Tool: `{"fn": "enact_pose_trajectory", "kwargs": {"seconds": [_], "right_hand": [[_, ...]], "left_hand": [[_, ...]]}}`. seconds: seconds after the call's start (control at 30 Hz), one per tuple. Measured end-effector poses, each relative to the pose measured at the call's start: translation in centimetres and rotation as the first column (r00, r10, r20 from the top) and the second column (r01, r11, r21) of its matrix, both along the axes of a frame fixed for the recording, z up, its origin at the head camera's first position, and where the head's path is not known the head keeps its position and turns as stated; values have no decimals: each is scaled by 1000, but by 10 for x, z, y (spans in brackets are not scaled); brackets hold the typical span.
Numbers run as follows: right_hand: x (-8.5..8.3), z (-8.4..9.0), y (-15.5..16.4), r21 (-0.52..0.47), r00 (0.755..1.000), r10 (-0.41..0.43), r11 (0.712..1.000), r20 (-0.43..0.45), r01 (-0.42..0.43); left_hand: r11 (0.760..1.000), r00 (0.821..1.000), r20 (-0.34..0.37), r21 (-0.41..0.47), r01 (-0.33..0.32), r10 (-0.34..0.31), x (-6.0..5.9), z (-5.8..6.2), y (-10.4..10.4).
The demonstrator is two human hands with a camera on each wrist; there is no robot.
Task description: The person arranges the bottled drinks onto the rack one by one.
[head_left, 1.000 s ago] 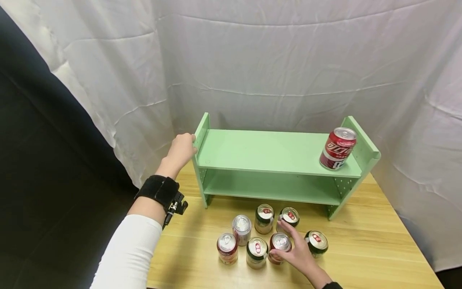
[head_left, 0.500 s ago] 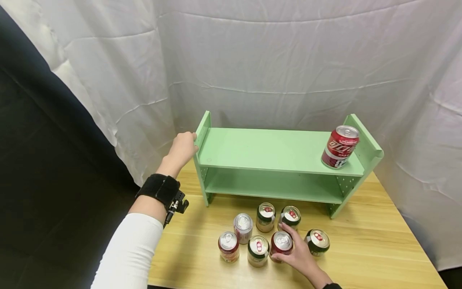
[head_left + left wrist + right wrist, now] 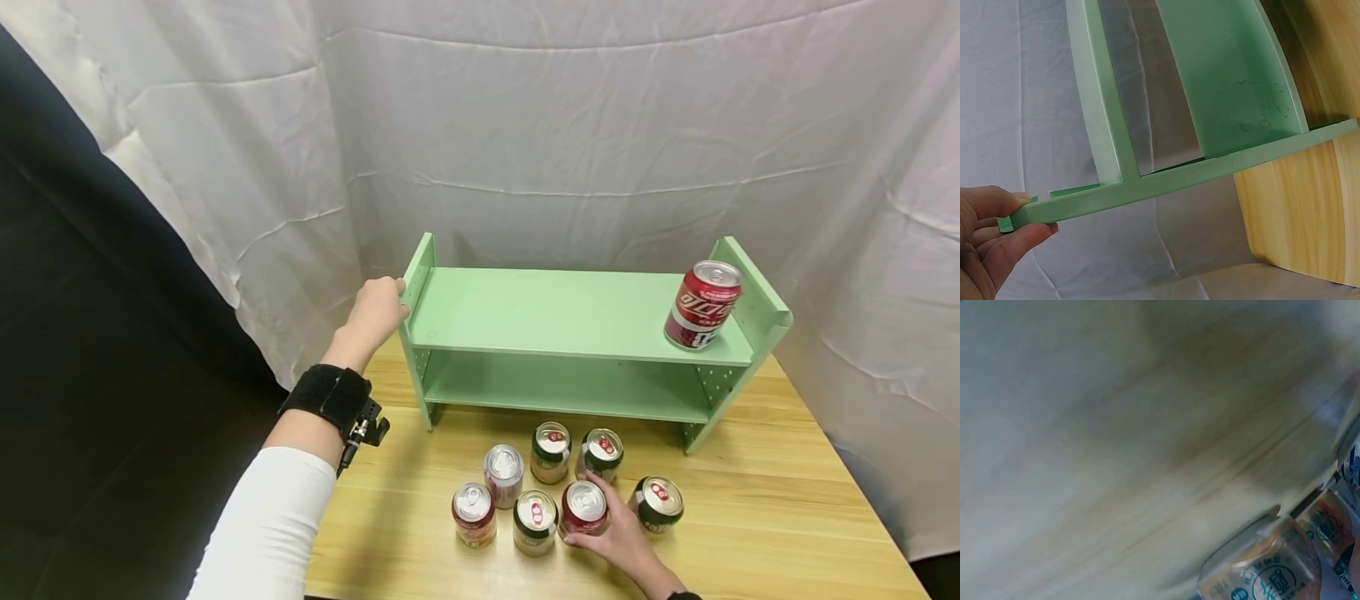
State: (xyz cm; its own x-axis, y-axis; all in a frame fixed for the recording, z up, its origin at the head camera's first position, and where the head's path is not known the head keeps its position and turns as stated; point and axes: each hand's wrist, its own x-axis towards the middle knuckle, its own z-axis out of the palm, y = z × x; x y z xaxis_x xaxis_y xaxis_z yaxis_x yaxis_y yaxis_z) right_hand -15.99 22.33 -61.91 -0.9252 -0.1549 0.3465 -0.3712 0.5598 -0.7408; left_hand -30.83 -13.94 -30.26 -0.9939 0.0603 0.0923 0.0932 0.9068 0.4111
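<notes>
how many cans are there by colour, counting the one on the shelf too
Red cans: 3, one on the shelf's top board, one in the right hand on the table, one at front left.
Green cans: 4.
Silver can: 1.
Total: 8 cans.

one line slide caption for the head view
Left hand grips the green shelf end; right hand holds a red can among cans on the table.

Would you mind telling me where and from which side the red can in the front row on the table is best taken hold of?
Grip the red can round its upright side wall, from the near right, where the right hand already curls round it. A green can stands close on its left and another can behind, so those sides look cramped; the open table lies nearer the person.
</notes>
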Motion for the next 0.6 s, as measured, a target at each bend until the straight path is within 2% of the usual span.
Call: {"fn": "enact_pose_trajectory", "kwargs": {"seconds": [0.3,0.6], "right_hand": [[0,-7,-6,-80,998,-45,996,52,49],[3,-13,-13,-105,991,-130,985,44,134]], "left_hand": [[1000,1000,-8,20,0,0,-1,1,0],[1000,1000,13,23,9,-9,-1,0,0]]}}
